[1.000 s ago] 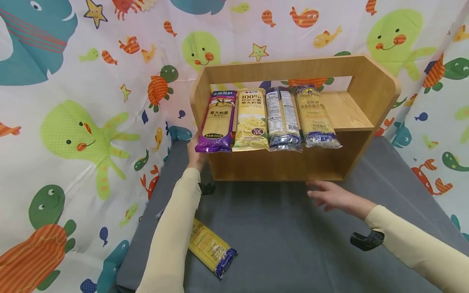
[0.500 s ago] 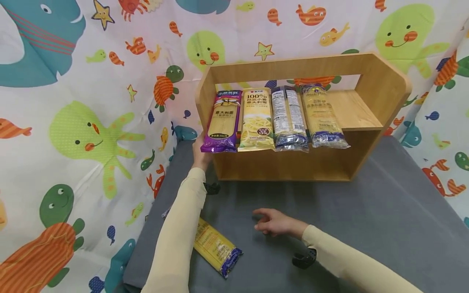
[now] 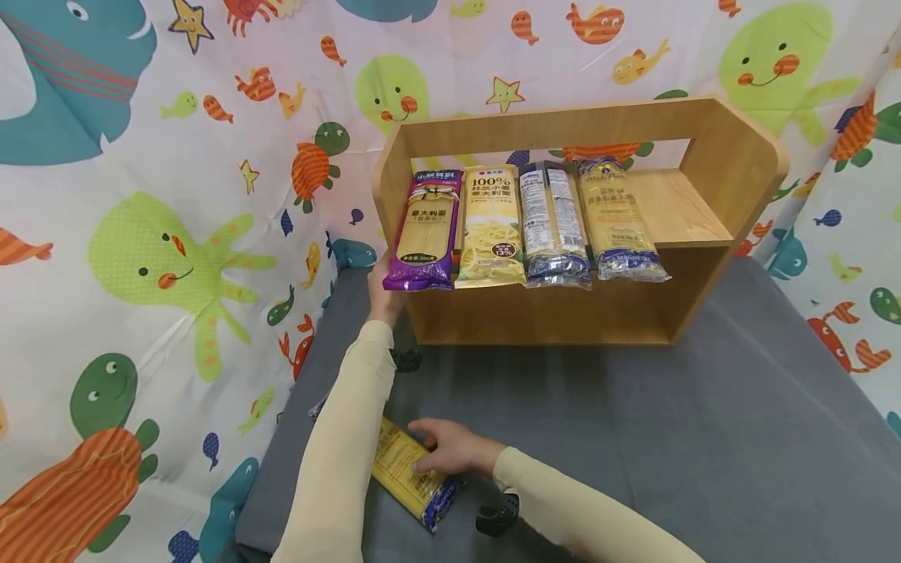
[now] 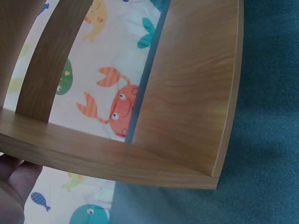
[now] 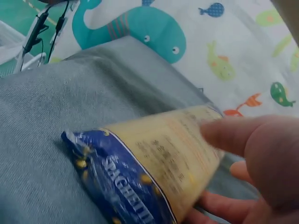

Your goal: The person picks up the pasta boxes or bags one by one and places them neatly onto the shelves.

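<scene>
A light wooden two-tier shelf (image 3: 563, 129) stands at the back. My left hand (image 3: 385, 291) grips its left side panel; the purple pasta bag (image 3: 427, 231) hides part of the fingers. In the left wrist view, a few fingers (image 4: 21, 179) touch the panel's outer face. On the cloth in front lies a yellow spaghetti bag (image 3: 404, 469) with a blue end, its far part covered by the left sleeve. My right hand (image 3: 450, 447) is at this bag, fingers spread. In the right wrist view, the thumb (image 5: 229, 134) is over the spaghetti bag (image 5: 163, 154), other fingers along its edge.
Beside the purple bag on the upper tier lie a cream pasta bag (image 3: 490, 227), a blue-and-white bag (image 3: 554, 223) and a clear gold one (image 3: 621, 223). Grey cloth (image 3: 704, 438) covers the table. A sea-animal printed curtain (image 3: 211, 313) hangs behind and at the sides.
My right hand has swept left and toward me, from near the shelf's lower front edge to the yellow spaghetti bag. The left hand has stayed on the shelf's side panel.
</scene>
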`<state>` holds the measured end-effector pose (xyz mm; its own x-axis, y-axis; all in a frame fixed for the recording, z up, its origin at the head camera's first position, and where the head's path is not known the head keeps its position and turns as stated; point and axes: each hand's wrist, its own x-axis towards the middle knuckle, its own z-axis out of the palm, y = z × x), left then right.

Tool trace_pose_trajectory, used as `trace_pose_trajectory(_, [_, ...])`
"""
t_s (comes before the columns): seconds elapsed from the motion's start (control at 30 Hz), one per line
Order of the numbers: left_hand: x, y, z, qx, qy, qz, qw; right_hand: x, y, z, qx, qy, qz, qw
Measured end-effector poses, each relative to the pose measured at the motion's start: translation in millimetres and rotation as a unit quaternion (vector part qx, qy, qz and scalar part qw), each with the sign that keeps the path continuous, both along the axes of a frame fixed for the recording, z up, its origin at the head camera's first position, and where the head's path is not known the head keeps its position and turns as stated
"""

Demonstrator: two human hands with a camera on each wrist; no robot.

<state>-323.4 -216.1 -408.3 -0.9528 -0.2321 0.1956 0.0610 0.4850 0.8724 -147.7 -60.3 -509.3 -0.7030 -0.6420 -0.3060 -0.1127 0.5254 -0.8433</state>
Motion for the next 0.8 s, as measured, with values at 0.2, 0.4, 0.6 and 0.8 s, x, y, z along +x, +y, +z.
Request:
trace_pose_trajectory(0.2, [1.1, 0.1, 2.1, -0.002, -0.001, 0.000, 1.0000, 5.8, -17.3, -3.5, 0.046, 0.057, -0.004, 0.997])
trace_pose_trajectory(0.4, [0.1, 1.5, 3.6, -0.006, 0.009, 0.000, 0.9999, 8.5, -26.6, -5.5, 0.081, 0.103, -0.004, 0.991])
trace_pose_trajectory(0.6, [-1.1, 1.5, 0.8, -0.002, 0.007, -0.003, 1.0000, 11.9, -32.2, -5.0, 0.070, 0.080, -0.006, 0.994])
trace_pose_trajectory(0.8, [0.4, 0.7, -1.3, 0.005, 0.007, 0.000, 1.0000, 14.8, -32.4, 0.4, 0.070, 0.056, 0.014, 0.996])
